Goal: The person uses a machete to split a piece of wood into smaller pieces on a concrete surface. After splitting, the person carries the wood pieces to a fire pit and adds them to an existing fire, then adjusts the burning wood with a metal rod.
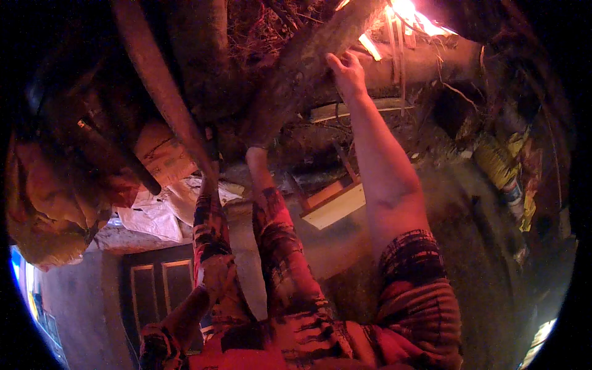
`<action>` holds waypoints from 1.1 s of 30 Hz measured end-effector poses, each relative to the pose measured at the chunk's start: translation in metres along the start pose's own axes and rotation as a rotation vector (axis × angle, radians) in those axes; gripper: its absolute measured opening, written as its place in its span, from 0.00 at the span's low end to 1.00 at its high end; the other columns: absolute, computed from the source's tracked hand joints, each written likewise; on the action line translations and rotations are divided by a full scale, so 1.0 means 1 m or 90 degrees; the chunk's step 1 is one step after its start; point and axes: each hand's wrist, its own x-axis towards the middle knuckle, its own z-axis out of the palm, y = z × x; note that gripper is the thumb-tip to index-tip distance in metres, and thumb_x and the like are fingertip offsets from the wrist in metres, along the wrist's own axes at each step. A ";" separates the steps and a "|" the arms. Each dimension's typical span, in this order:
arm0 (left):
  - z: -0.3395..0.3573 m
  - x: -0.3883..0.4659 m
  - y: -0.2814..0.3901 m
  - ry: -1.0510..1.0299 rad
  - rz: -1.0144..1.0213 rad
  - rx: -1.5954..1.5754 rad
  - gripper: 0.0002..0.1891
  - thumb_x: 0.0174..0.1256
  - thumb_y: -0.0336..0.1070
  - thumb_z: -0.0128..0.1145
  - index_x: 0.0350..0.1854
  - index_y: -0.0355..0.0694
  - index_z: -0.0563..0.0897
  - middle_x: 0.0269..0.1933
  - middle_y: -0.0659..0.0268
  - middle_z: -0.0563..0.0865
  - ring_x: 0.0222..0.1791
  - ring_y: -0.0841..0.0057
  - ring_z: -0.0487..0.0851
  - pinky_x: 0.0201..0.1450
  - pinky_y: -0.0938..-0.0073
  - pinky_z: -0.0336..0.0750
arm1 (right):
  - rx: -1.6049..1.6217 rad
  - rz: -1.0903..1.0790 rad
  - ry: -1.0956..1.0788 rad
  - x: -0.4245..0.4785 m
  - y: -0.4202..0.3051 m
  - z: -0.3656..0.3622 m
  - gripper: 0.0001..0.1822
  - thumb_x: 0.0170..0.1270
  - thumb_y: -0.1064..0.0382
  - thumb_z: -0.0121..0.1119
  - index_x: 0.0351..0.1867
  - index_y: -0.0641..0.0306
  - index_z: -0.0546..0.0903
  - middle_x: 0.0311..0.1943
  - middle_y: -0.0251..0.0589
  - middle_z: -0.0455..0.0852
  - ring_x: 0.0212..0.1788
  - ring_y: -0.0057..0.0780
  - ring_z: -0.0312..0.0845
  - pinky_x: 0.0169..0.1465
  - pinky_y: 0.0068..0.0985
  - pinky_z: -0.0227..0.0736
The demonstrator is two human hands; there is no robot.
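My right hand [347,71] reaches up to the lower edge of a thick, rough log [307,62], its thumb and a finger apart at the bark. Whether it touches the log is unclear. Just beyond, bright flames [416,16] burn at the log's upper end, among thin sticks [397,51] and a short glowing piece of wood [370,47]. My left hand [217,273] lies low on my patterned trouser leg; its fingers are too dim to make out, and no object shows in it.
A long pole [157,78] slants down at the left near my foot. Dry twigs [263,32] lie behind the log. Below it are a split wood strip [360,110] and a low wooden board [335,206]. Pale sacks [152,217] lie left, crumpled wrappers [513,185] right.
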 end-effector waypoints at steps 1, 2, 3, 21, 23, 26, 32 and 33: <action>0.014 -0.005 -0.010 0.080 0.045 0.052 0.17 0.61 0.41 0.49 0.50 0.41 0.76 0.46 0.55 0.79 0.41 0.63 0.79 0.50 0.63 0.72 | -0.035 0.012 0.047 -0.008 -0.008 0.001 0.29 0.50 0.49 0.67 0.47 0.68 0.75 0.40 0.45 0.82 0.44 0.31 0.76 0.48 0.27 0.70; 0.026 -0.008 -0.020 0.109 0.057 0.053 0.17 0.61 0.41 0.49 0.50 0.41 0.76 0.46 0.56 0.79 0.41 0.63 0.79 0.49 0.63 0.72 | -0.070 0.023 0.094 -0.021 -0.014 -0.003 0.28 0.49 0.49 0.67 0.46 0.68 0.76 0.40 0.45 0.82 0.43 0.33 0.77 0.48 0.28 0.70; 0.024 -0.006 -0.018 0.091 0.051 0.035 0.17 0.61 0.41 0.50 0.50 0.41 0.76 0.46 0.56 0.80 0.41 0.63 0.79 0.49 0.64 0.72 | -0.109 0.032 0.149 -0.030 -0.022 -0.011 0.28 0.48 0.49 0.67 0.46 0.67 0.76 0.39 0.46 0.82 0.43 0.35 0.77 0.47 0.28 0.71; 0.011 -0.004 -0.008 0.061 0.095 0.040 0.15 0.61 0.38 0.52 0.46 0.36 0.76 0.46 0.63 0.80 0.41 0.72 0.79 0.43 0.74 0.73 | -0.450 0.081 -0.210 -0.088 0.007 -0.035 0.38 0.48 0.52 0.67 0.61 0.49 0.62 0.41 0.49 0.80 0.46 0.48 0.76 0.48 0.39 0.70; 0.019 -0.008 -0.013 -0.023 -0.010 -0.025 0.14 0.59 0.37 0.54 0.45 0.36 0.76 0.45 0.60 0.80 0.41 0.69 0.79 0.42 0.73 0.73 | -0.405 0.032 -0.212 -0.097 0.012 -0.026 0.33 0.49 0.55 0.66 0.57 0.52 0.64 0.38 0.53 0.81 0.44 0.52 0.77 0.47 0.41 0.70; 0.043 0.002 -0.027 0.255 0.194 -0.068 0.15 0.57 0.36 0.55 0.46 0.37 0.76 0.40 0.58 0.80 0.40 0.64 0.79 0.41 0.72 0.73 | -0.299 -0.014 -0.203 -0.134 0.008 -0.025 0.26 0.49 0.59 0.63 0.51 0.57 0.67 0.38 0.57 0.80 0.44 0.54 0.76 0.46 0.41 0.70; 0.015 -0.006 -0.018 0.117 0.144 0.025 0.20 0.56 0.36 0.56 0.51 0.38 0.73 0.47 0.57 0.76 0.47 0.64 0.75 0.42 0.68 0.73 | -0.252 0.048 -0.228 -0.207 -0.007 -0.045 0.22 0.47 0.67 0.60 0.46 0.62 0.70 0.30 0.48 0.79 0.35 0.43 0.78 0.40 0.33 0.71; 0.014 -0.010 -0.018 0.055 0.107 0.041 0.21 0.56 0.36 0.56 0.53 0.38 0.72 0.48 0.57 0.75 0.48 0.64 0.75 0.42 0.67 0.72 | -0.230 0.069 -0.238 -0.209 -0.010 -0.046 0.23 0.47 0.66 0.61 0.47 0.61 0.70 0.31 0.50 0.80 0.37 0.46 0.78 0.41 0.34 0.72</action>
